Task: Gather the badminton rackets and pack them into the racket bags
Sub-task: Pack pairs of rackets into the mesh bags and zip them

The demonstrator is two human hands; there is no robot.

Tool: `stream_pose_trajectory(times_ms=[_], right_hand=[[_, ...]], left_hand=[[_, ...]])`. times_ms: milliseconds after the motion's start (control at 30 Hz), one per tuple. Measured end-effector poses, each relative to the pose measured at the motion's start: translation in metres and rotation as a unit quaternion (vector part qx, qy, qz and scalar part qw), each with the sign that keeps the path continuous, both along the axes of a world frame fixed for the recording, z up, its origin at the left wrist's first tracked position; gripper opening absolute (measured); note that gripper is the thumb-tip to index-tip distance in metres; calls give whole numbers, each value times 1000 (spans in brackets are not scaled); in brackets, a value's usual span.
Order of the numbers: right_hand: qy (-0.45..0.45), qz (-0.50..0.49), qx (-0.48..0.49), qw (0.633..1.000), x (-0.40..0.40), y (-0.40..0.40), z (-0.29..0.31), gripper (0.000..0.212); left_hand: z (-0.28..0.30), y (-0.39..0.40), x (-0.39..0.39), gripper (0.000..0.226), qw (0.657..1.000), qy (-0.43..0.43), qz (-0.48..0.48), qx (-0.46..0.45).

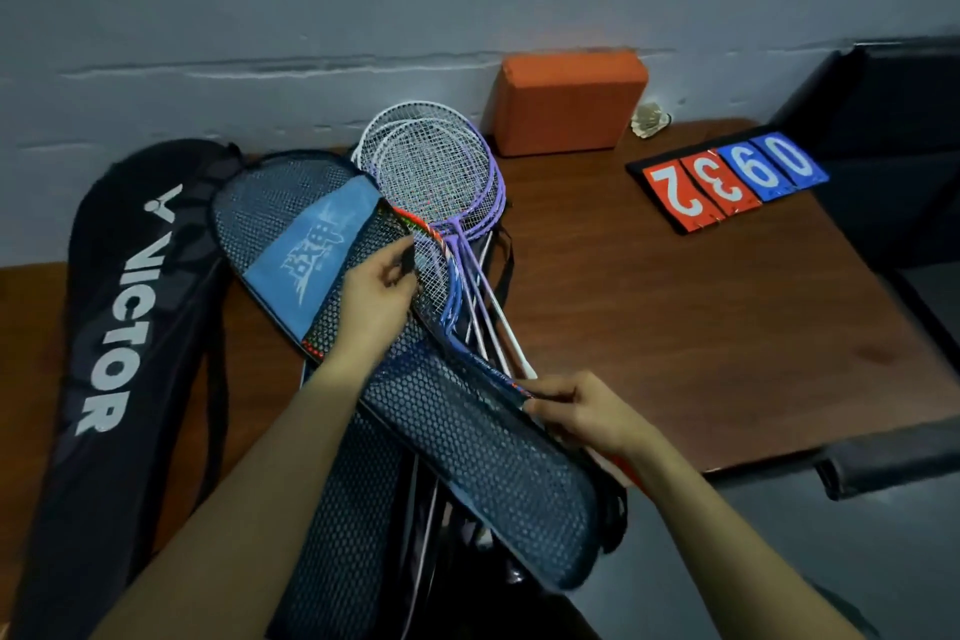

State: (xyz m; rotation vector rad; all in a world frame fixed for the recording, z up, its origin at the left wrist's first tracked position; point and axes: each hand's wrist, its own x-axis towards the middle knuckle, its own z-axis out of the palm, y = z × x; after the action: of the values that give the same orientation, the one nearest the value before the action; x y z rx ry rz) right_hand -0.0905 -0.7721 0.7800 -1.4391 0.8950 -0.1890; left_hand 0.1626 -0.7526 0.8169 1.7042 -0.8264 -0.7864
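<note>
Head view: left hand pinches soft mesh bag edge, right hand grasps racket shaft; light, stiff frame, strings fragile, hold the shaft.

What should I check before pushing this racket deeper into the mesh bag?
1. Bag mouth held open: ok, left hand pinches the mesh bag edge.
2. Racket gripped: ok, right hand holds the dark blue racket at its shaft.
3. Head inside bag: cannot tell, partly covered by mesh.
4. Strings clear of the purple and white rackets: not ok, frames overlap.
5. Black Victor bag out of the way: ok, lies at left.
</note>
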Motion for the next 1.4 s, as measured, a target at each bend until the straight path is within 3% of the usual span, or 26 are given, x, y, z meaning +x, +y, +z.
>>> stream_pose_trajectory(times_ms=[200, 300, 467, 567, 633, 800, 1033, 1400], right_hand=[[17, 5, -46, 999, 28, 0, 6, 25], [-26, -29, -39, 998, 41, 11, 7, 24], [-31, -78, -63, 994, 57, 17, 4, 34], [-25, -75, -52, 996, 59, 17, 2, 34], [-26, -87, -39, 995, 58, 20, -1, 33], [-43, -78, -31, 996, 71, 32, -8, 33], [-59, -113, -75, 989, 105, 36, -13, 33], [25, -98, -194, 976, 134, 15, -29, 35]], left_hand=[[-10, 18, -3, 45, 998, -35, -50, 20], [-3, 22, 2, 44, 999, -39, -35, 5], [-11, 38, -8, 59, 975, -214, -28, 45], [-31, 56, -10, 57, 970, -222, -7, 99], [-38, 63, -5, 47, 972, -209, 13, 107], [-32, 64, -8, 35, 998, -32, 19, 57], [-7, 62, 7, 34, 1000, 20, -1, -9], [-28, 70, 31, 30, 998, 54, 42, -14]])
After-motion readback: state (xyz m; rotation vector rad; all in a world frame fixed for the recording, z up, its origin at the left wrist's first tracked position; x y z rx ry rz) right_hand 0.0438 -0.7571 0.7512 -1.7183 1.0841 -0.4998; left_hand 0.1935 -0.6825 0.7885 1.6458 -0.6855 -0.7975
